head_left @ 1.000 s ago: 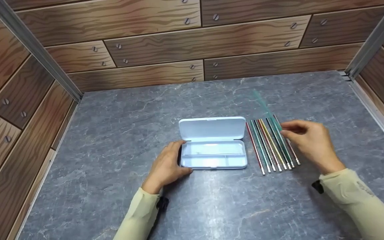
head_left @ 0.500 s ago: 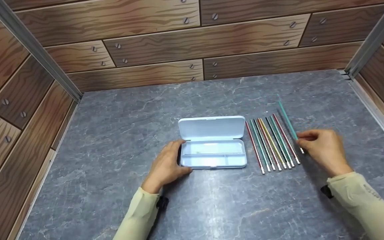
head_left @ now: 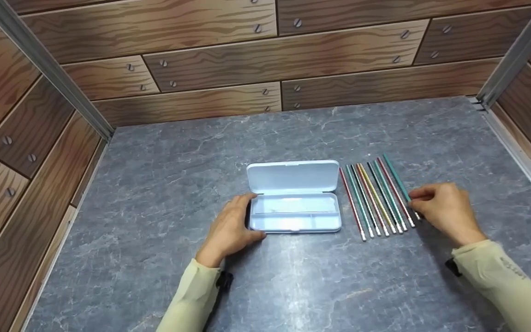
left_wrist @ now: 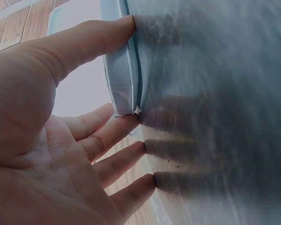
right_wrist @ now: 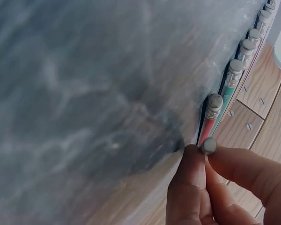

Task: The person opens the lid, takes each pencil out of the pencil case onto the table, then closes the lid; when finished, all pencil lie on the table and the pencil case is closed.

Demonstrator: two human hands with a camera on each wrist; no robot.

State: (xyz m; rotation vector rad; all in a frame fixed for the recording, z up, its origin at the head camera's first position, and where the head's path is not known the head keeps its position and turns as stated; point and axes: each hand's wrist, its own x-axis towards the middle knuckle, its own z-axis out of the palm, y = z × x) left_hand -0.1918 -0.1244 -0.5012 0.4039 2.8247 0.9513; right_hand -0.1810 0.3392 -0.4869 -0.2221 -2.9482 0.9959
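In the head view, a pale blue pencil case (head_left: 293, 178) lies with its lid raised and its compartments bare. My left hand (head_left: 229, 229) holds its left end, thumb at the front edge and fingers around the back corner. Right of the case, several pencils (head_left: 378, 198) with eraser ends lie in a slanted row, tips pointing away. My right hand (head_left: 447, 212) pinches a green pencil (head_left: 394, 173) near its eraser end, at the row's right side. The right wrist view shows its eraser (right_wrist: 209, 146) between thumb and fingers, beside a red pencil (right_wrist: 209, 127).
A grey marbled tabletop (head_left: 164, 184) carries everything. Wood-patterned walls (head_left: 210, 69) enclose it at the back and sides, with metal posts (head_left: 53, 69) in the corners.
My right hand has carried the green pencil rightward over the row and lowered it to the right of the red one. The left hand and case have stayed still.
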